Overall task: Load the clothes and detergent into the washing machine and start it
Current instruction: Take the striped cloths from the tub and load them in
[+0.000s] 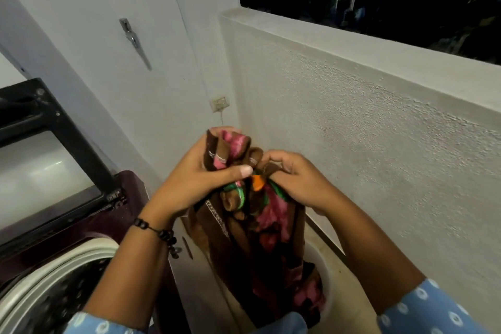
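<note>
A brown garment with pink, green and orange patches hangs bunched in front of me. My left hand grips its upper folds, thumb pressed across the cloth. My right hand pinches the cloth just beside it. The garment's lower end trails into a white bucket on the floor, where more cloth lies. At the lower left is the top-loading washing machine, its drum mouth open and its dark glass lid raised. No detergent shows in view.
A rough white parapet wall runs along the right, with dark night beyond it. A white door with a metal latch stands behind the machine. A wall socket with a cord sits in the corner.
</note>
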Demonstrator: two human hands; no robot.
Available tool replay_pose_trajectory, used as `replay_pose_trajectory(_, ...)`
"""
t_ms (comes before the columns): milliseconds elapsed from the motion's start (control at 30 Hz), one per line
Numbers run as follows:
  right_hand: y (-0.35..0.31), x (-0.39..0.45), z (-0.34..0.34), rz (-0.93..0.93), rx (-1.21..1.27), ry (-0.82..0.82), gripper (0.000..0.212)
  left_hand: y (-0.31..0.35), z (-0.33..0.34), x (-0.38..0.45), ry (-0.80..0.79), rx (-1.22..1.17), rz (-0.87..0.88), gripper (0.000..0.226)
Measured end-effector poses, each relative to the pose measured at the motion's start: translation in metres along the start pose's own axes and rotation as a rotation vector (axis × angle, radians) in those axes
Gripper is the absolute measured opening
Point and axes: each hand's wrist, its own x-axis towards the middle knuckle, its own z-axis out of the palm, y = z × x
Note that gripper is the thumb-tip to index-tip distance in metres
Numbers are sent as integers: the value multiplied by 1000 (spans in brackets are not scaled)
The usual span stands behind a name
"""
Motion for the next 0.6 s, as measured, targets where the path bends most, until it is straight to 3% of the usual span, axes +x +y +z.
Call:
replay_pose_trajectory(100,-34,3,1,-68,-100,140,8,-1,17,1,-102,37,-14,74)
replay_pose_trajectory(200,-43,6,2,-60,-159,237,8,6,18,4,-9,85,20,43)
replay_pose_trajectory(267,-36,5,3,-15,-110,193,10,9,14,4,5,164,32,32)
replay_pose_trajectory(400,-18,-4,5,108,116,33,27,14,6,4,10,254,51,31)
replay_pose_trajectory(500,9,-14,9,159,173,-86,39,19,-1,5,164,189,79,29)
replay_pose_trajectory(600,43,-24,12,227,90,-141,43,25,-9,7,329,28,117,7)
